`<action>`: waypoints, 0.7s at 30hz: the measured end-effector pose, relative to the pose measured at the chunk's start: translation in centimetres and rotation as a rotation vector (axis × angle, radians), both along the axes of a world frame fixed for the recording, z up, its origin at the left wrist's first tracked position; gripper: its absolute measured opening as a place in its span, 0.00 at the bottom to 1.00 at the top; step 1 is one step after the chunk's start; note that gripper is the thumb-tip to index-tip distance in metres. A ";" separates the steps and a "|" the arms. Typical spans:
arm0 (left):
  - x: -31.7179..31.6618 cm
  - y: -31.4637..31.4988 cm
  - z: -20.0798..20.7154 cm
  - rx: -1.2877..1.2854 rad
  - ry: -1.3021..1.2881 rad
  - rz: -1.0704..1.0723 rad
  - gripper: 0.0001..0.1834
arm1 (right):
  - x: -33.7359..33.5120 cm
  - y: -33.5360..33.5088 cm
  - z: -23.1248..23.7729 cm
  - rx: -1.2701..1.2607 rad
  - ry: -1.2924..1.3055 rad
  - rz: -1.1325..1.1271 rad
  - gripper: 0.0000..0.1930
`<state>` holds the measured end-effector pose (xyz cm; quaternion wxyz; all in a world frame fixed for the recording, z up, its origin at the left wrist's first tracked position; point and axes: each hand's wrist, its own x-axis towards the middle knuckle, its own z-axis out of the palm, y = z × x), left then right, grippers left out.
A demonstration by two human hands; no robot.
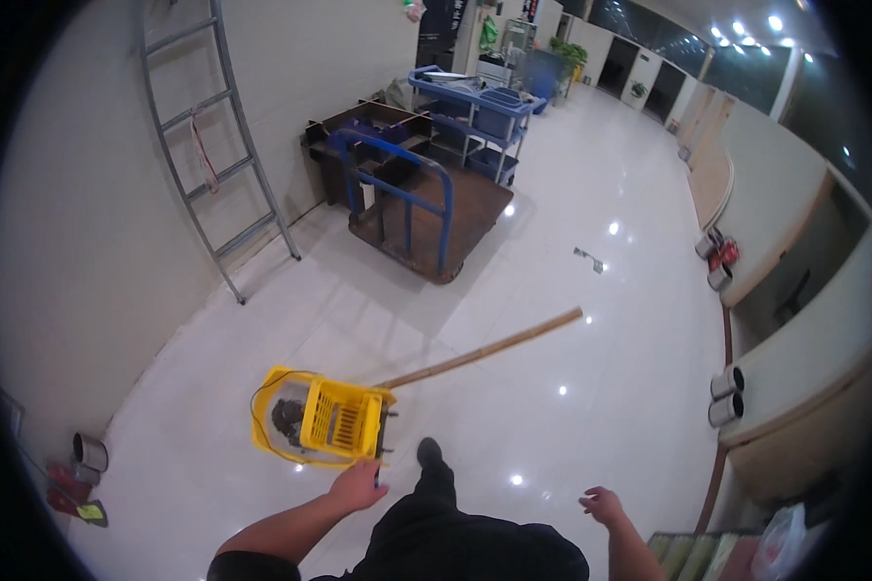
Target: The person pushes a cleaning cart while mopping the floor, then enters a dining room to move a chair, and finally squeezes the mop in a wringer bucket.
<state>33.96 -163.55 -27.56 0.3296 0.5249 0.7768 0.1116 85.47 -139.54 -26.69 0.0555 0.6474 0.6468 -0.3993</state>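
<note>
A yellow mop bucket (271, 441) with a slotted wringer (342, 418) stands on the floor ahead of me, left of my foot. Dark, wet-looking mop strands (288, 416) lie in its water. My left hand (358, 486) is closed at the dark handle on the bucket's near right side; the fingers partly hide the grip. A long wooden pole (489, 351) stretches from behind the wringer to the right; its join to the mop cannot be seen. My right hand (603, 505) hangs out to the right, fingers loosely bent and apart, holding nothing.
A flat trolley (426, 218) with a blue push bar is beyond the bucket, a blue-grey service cart (489, 116) behind it. A metal ladder (225, 174) leans on the left wall. A small flat scrap (589, 259) lies on the glossy floor. Metal cylinders (726, 397) line the right wall.
</note>
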 end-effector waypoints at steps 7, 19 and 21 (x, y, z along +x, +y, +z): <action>-0.9 1.6 -2.8 -0.412 -0.241 -0.015 0.25 | -12.0 18.5 1.1 -0.197 0.004 0.150 0.22; 4.8 1.6 2.8 -0.643 -0.318 1.041 0.32 | -25.5 43.0 -15.5 -0.389 0.518 -1.126 0.56; 6.1 2.5 4.3 -0.673 -0.335 1.175 0.33 | -27.9 44.6 -16.3 -0.377 0.643 -1.120 0.46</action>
